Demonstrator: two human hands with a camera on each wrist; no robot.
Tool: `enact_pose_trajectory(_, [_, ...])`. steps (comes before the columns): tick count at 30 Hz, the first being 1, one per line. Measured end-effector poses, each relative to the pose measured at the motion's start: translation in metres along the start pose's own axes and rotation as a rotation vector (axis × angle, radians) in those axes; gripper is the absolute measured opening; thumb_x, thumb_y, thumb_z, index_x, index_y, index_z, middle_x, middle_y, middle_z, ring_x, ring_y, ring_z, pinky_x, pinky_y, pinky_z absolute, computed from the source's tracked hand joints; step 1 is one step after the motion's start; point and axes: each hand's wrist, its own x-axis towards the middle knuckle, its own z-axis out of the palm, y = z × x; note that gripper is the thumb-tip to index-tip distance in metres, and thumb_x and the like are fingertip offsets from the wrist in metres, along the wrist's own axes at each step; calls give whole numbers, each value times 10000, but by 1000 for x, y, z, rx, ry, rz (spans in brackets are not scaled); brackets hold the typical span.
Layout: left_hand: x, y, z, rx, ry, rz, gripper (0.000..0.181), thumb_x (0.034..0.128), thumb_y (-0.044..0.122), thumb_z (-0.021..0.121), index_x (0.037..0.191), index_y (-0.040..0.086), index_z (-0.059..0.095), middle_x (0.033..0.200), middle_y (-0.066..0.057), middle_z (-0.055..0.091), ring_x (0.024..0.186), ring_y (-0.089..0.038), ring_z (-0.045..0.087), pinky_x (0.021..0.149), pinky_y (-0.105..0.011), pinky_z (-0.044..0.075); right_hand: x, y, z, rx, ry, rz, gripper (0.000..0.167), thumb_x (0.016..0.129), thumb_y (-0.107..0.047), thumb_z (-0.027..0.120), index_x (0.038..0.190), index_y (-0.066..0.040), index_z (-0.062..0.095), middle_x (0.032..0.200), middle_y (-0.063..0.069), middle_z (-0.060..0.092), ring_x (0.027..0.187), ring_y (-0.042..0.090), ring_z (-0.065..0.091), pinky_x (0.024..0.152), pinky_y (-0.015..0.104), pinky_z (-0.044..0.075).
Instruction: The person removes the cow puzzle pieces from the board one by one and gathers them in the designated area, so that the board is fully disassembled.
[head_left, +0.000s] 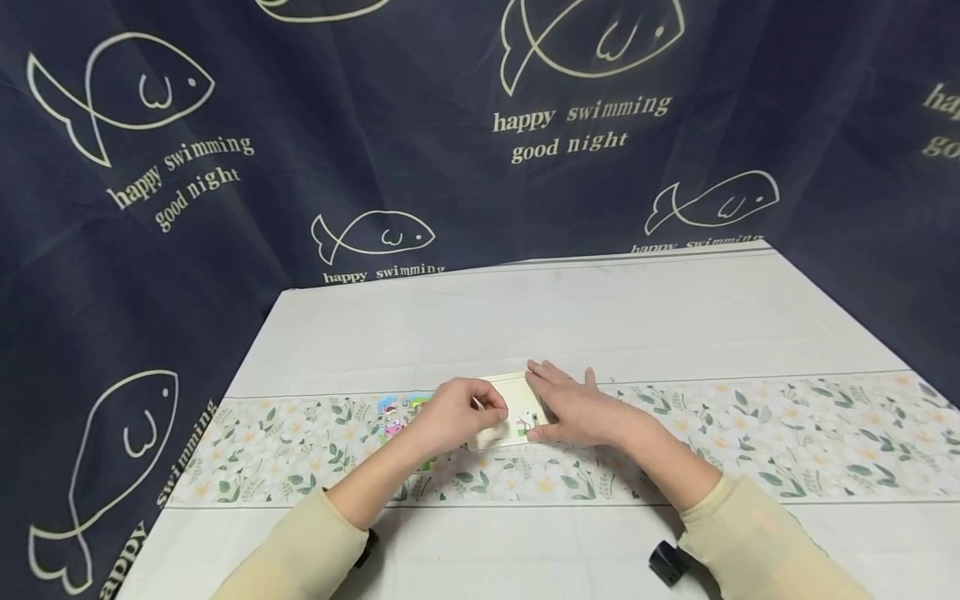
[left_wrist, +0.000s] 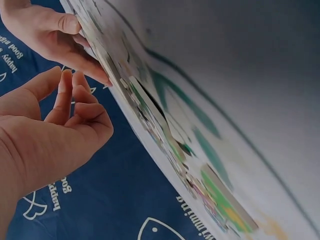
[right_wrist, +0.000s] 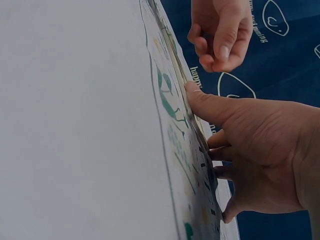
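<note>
A cream puzzle tray (head_left: 512,390) with a raised rim lies flat on the table. One printed piece (head_left: 523,426) sits in its front right corner. My left hand (head_left: 457,412) hovers over the left part of the tray. Its thumb and forefinger tips meet and the other fingers curl, with nothing visible between them. My right hand (head_left: 577,408) rests at the tray's right side, fingers spread and mostly straight; the thumb touches the tray edge in the right wrist view. Colourful jigsaw pieces (head_left: 392,428) lie left of the tray, partly hidden by my left hand and forearm.
A floral band (head_left: 750,429) runs across the white table (head_left: 562,317). Dark blue fish-print curtains (head_left: 465,167) hang behind and at the sides. Black devices are on both wrists, one (head_left: 667,563) under the right forearm.
</note>
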Motion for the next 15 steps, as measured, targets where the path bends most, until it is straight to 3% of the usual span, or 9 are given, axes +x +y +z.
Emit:
enact_pose_trajectory(9, [12,5,11,16,-53,10,34,952,148,714,958,115,712,827,36,641,731,-121,564,651,-275,464,0,1,0,-16,-8,-7,962,885,-487,720,1562,37,281,1662,181,152,1520,390,109,1044,807,69])
enact_pose_trajectory(15, [19,5,16,82,-60,-5,155,900,119,776,1029,79,699,807,30,607,712,-114,530,684,-281,451,-1,1,-1,-19,-7,-13,979,870,-496,724,1560,42,283,1660,184,154,1520,391,111,1038,812,77])
